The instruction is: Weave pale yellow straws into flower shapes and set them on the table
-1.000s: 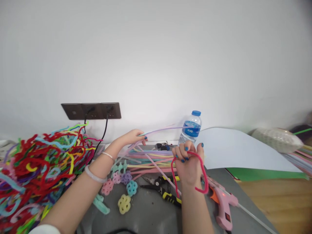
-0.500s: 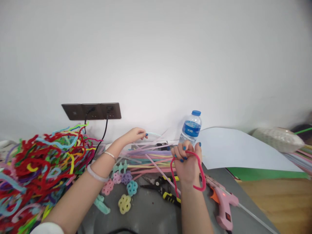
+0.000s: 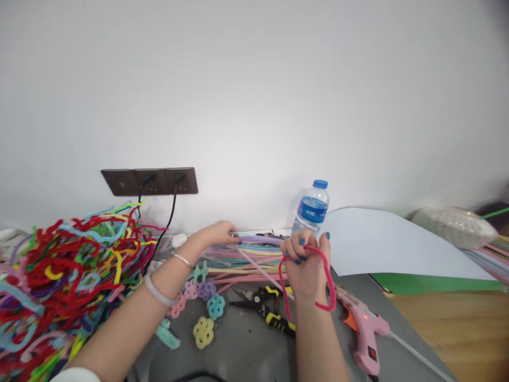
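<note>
My left hand (image 3: 223,233) is closed around the left part of some lilac pipe cleaners (image 3: 260,240) at the back of the table; its fingertips are hidden. These lie on a bundle of pastel pipe cleaners (image 3: 258,262). My right hand (image 3: 305,260) has its fingers curled on a bent red pipe cleaner (image 3: 331,289), whose two ends hang down either side of the wrist. Black and yellow pliers (image 3: 258,302) lie between my arms. Left of them are small pipe-cleaner flowers, among them a yellow one (image 3: 203,332) and a blue one (image 3: 216,306).
A tangled heap of coloured pipe cleaners (image 3: 79,265) covers the left side. Behind my right hand stands a water bottle (image 3: 313,209). A pink glue gun (image 3: 368,339) lies on the right, near white paper (image 3: 389,241). Cords run from the wall socket (image 3: 159,181).
My left hand has come down onto the lilac pipe cleaners, and the light blue strand at its fingertips no longer sticks up. My right hand has hardly moved.
</note>
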`<action>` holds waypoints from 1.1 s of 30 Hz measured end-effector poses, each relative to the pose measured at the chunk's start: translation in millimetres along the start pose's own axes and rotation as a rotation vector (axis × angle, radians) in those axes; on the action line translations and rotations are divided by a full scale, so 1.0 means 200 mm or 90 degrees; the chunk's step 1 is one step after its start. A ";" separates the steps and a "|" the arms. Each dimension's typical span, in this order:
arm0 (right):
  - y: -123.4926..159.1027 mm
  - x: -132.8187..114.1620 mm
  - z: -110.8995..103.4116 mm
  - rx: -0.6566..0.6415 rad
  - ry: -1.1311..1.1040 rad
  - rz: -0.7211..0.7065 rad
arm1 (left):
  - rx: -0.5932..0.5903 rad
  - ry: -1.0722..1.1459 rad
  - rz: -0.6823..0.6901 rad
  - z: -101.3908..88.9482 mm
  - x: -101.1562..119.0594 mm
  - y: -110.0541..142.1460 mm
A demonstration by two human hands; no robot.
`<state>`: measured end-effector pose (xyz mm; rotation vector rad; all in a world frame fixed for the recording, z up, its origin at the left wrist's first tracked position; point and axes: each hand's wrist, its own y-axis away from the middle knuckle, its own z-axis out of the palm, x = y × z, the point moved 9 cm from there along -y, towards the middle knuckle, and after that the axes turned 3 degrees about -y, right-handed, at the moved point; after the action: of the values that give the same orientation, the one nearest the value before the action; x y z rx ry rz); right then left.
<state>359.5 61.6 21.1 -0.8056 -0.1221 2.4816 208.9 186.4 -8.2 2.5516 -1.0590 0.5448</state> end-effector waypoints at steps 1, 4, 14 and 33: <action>0.00 0.00 0.00 0.001 -0.002 -0.002 | 0.016 0.002 0.000 -0.02 0.00 0.00; 0.00 -0.01 0.00 -0.006 -0.001 -0.005 | 0.073 0.009 0.010 -0.14 0.03 0.02; 0.00 -0.03 -0.03 0.016 -0.001 -0.015 | 0.166 0.137 -0.059 -0.38 0.08 0.51; 0.00 -0.03 -0.04 0.027 -0.006 -0.022 | -0.142 -0.120 -0.168 0.32 0.07 1.03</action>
<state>368.4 59.0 17.2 -0.7683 -0.0848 2.4466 81.9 11.9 -26.2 2.5215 -0.7721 0.1112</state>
